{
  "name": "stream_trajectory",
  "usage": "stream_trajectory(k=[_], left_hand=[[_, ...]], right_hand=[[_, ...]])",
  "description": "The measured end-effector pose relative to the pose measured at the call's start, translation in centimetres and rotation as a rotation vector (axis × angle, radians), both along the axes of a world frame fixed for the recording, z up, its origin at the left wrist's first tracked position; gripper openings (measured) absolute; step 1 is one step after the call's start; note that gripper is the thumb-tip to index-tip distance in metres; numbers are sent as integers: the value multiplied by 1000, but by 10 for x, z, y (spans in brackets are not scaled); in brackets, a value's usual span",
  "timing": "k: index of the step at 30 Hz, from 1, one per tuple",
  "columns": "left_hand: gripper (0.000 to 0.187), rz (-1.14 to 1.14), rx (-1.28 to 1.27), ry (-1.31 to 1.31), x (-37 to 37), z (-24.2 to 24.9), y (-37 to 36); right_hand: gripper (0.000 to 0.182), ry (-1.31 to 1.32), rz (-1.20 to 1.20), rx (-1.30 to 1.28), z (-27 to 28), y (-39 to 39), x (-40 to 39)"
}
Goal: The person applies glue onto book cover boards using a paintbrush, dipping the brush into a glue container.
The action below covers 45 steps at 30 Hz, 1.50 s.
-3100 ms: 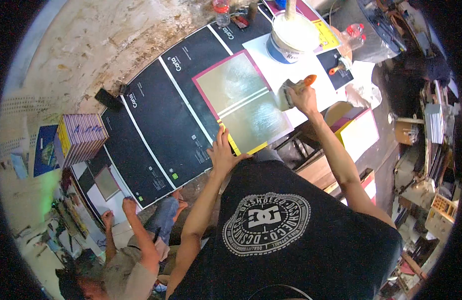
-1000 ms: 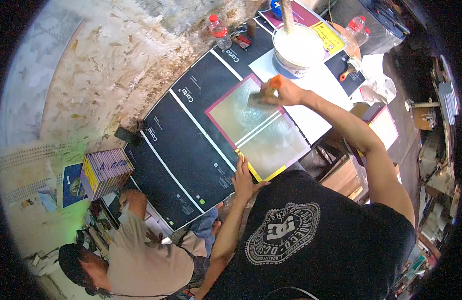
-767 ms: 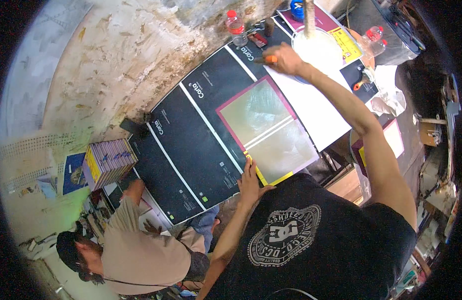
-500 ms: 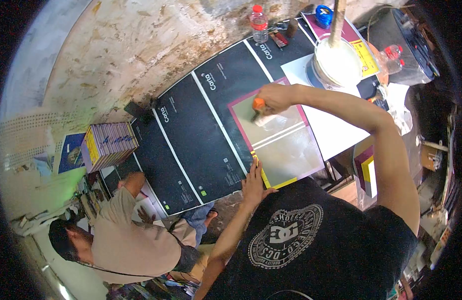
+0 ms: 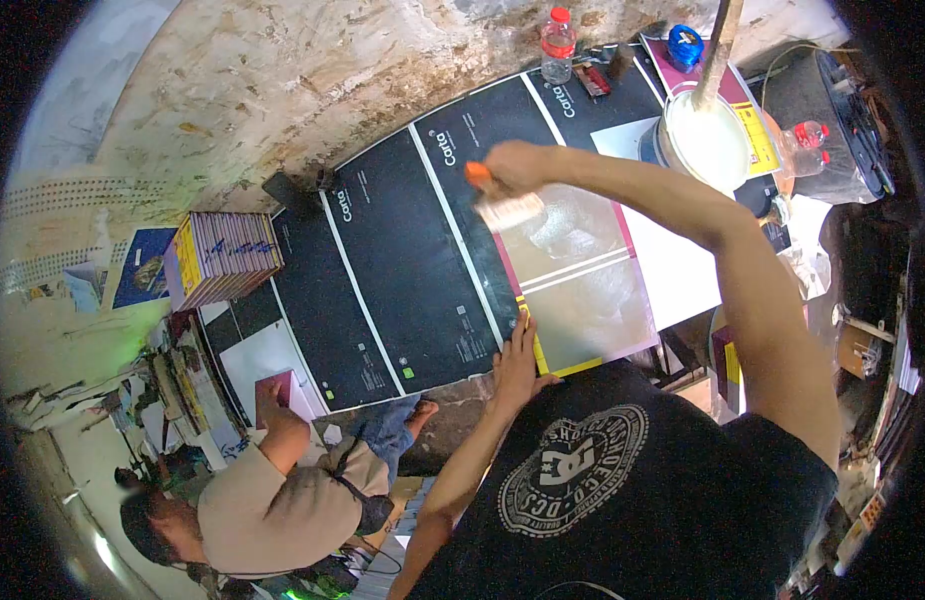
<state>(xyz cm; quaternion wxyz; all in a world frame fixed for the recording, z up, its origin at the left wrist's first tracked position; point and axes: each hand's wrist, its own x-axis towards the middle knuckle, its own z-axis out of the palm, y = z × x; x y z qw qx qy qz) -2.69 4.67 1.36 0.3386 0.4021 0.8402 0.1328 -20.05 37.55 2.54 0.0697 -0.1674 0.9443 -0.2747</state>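
My right hand (image 5: 522,167) is closed round the orange handle of a wide, pale brush (image 5: 510,211). The brush, slightly blurred, is over the upper left edge of a cover sheet (image 5: 587,310) with maroon and yellow borders. Wet, shiny streaks show on the sheet's grey-beige face, which two white lines cross. At the sheet's lower left corner my left hand (image 5: 517,365) lies with fingers stretched out, touching the yellow border and holding nothing. Beyond my right forearm stands a bucket of white paste (image 5: 710,140) with a wooden stick (image 5: 719,55) in it.
Black printed boards (image 5: 382,260) cover the table under the sheet. A stack of bound books (image 5: 227,258) stands at the far left. A co-worker (image 5: 257,500) sits there, a hand on a maroon cover. A water bottle (image 5: 557,50) and blue container (image 5: 684,46) are at the back.
My right hand and the brush have moved left, to the sheet's edge. My left hand stays at the lower corner. The co-worker has shifted, and a maroon cover now shows at their hand.
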Motion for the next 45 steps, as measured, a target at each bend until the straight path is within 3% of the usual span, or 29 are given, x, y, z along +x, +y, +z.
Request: stream_trajectory(k=[4, 8, 11, 14, 15, 17, 18, 21, 23, 24, 27, 28, 31, 34, 38, 42, 45], left_hand=[[123, -2, 7, -2, 0, 2, 0], [124, 9, -17, -1, 1, 6, 3], [125, 1, -21, -14, -1, 7, 2], [128, -10, -19, -35, -4, 6, 4], [129, -5, 0, -34, -2, 5, 2], [128, 3, 46, -28, -3, -1, 1], [126, 9, 66, -29, -1, -4, -2], [124, -3, 92, 3, -1, -6, -4], [124, -11, 90, 20, -1, -3, -2], [125, -10, 83, 23, -3, -1, 0], [126, -20, 89, 16, -4, 1, -2], [126, -29, 102, 15, -5, 1, -1], [128, -63, 151, 56, -5, -2, -4], [130, -71, 97, 77, -3, 2, -2], [129, -102, 96, 128, -3, -4, -3], [126, -117, 165, 119, -3, -5, -6], [125, -134, 219, 133, -3, -6, -7]], right_hand=[[30, 226, -91, -49, 35, 17, -8], [25, -14, 138, -162, 43, 18, 40], [27, 80, -95, -16, 5, 66, 68], [33, 138, -583, 105, 21, 104, 76], [31, 190, -608, 100, 35, 103, 84], [29, 364, -511, -205, 25, 91, 103], [27, 297, -348, -271, 31, 80, 117], [32, 59, -445, 20, 23, 73, 157], [32, 26, -738, 107, 9, 94, 172], [30, 224, -841, 97, 25, 84, 181], [31, 200, -975, -156, 34, 50, 203], [30, 307, -810, -195, 22, 42, 215], [30, 96, -1010, -69, 4, 22, 253], [31, 85, -1331, -104, 21, 3, 283], [27, 296, -1208, -213, -5, -52, 321], [26, 225, -1649, -104, -1, -62, 366], [25, 337, -1672, -230, 24, -94, 371]])
